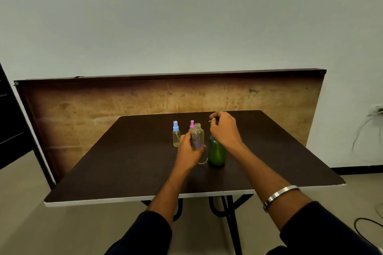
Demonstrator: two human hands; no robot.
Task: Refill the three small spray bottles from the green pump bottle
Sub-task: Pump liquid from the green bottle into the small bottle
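Dark-brown bench (128, 163) is carrying everything before a pale wall. Left hand (189, 152) is wrapping its grip round the uncapped clear plastic spray bottle (197, 136), probably light and slippery, best held mid-body. Just right of it, the green pump bottle (216, 152) is standing below the right hand (224, 128), curled round the pump top.

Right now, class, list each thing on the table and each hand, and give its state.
Blue-capped spray bottle: upright, capped, part full.
Pink-capped spray bottle: upright, capped, mostly hidden.
Uncapped spray bottle: open at the neck, held.
Green pump bottle: upright on the table.
Left hand: grips the uncapped bottle.
Right hand: curled above the green bottle, pinching something thin.
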